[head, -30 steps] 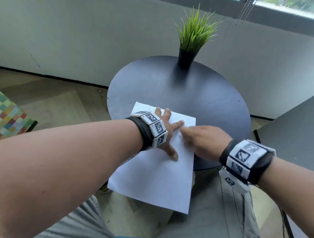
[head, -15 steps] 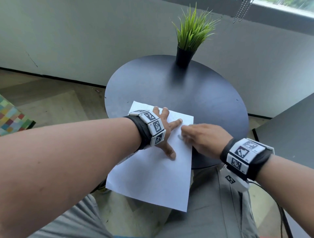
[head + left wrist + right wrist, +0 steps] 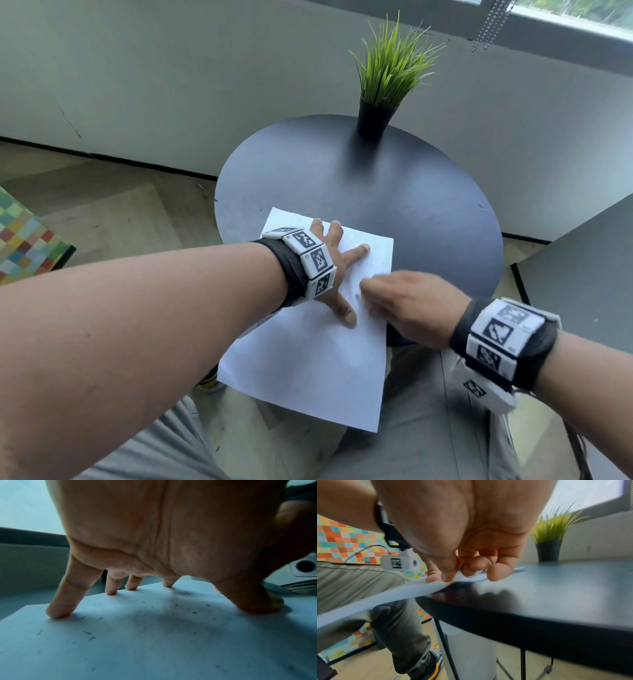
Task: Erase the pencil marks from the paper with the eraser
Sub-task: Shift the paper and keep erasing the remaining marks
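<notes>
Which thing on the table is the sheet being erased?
On the round black table, near the edge closest to the person, lies a white paper, half overhanging. Unlike the potted plant at the far side, it is flat and pinned by the left hand.

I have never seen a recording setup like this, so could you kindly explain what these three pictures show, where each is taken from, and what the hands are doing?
There is no machine here: a person works with two bare hands, wearing marker bands and small cameras on the wrists. The wide picture comes from a camera on the head; the other two look along each hand from the wrist. On the round black table lie a sheet of white paper, which overhangs the near edge, and a potted grass plant at the far side. The left hand presses the paper flat with spread fingers; eraser crumbs speckle the sheet. The right hand is curled, with something orange-red, probably the eraser, pinched in its fingers against the paper.
</notes>
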Available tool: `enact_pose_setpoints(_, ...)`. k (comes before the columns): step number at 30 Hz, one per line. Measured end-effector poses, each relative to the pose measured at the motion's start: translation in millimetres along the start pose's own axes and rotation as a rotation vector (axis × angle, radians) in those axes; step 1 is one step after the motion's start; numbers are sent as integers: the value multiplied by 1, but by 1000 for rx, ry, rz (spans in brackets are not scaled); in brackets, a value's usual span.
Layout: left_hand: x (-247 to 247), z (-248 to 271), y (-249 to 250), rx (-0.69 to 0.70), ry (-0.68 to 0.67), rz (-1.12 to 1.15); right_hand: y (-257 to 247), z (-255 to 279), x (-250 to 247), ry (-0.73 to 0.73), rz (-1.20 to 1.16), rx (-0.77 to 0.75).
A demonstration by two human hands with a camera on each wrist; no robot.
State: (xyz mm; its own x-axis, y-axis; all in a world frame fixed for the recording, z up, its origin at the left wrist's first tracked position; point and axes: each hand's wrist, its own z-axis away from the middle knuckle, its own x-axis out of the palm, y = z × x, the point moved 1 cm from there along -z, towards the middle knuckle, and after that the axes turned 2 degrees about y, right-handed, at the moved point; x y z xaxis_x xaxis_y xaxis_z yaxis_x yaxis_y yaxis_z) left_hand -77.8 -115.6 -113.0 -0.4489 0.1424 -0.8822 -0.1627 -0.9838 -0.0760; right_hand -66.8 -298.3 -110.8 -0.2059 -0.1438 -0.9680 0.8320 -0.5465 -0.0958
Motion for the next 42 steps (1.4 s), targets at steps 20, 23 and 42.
enact_pose_setpoints(20,1,-4,0,5,19,-13,-17,2,1,-37,26,60)
enact_pose_setpoints(23,1,-5,0,12,30,-8,7,-7,-7,49,11,257)
enact_pose_setpoints(42,-1,-7,-1,-5,-15,23,22,-16,-21,52,-116,520)
